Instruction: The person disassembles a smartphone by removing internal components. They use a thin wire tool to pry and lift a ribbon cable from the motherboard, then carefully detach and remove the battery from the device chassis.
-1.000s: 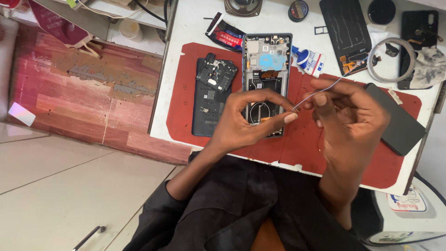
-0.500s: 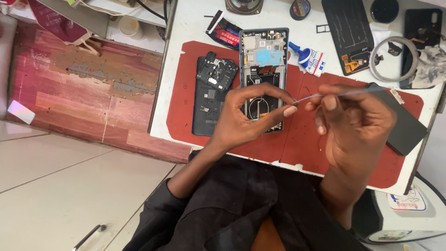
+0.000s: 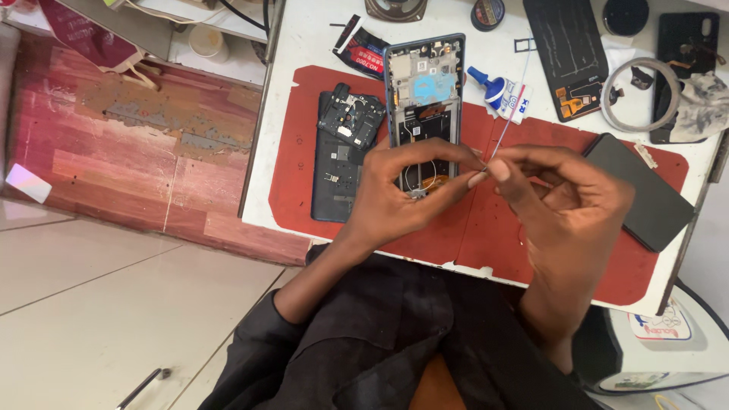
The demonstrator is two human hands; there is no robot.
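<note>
We find the opened phone frame (image 3: 423,114) on the red mat (image 3: 486,228), back cover (image 3: 342,156) removed left. Left hand (image 3: 402,193) and right hand (image 3: 562,205) pinch 1 thin strip (image 3: 507,125) over it; reassembly remains.

- We see a white table (image 3: 319,106) beside a tiled floor (image 3: 91,304).
- On it lies a red mat (image 3: 493,235), which bears an opened phone (image 3: 423,83), a dark back cover (image 3: 338,159) just left of it, and a black slab (image 3: 645,190) at the right.
- Past the mat, on the bare top, lie a dark panel (image 3: 566,57), a glue tube (image 3: 497,89), a tape ring (image 3: 634,95), a sachet (image 3: 364,47) and a cloth (image 3: 702,110).
</note>
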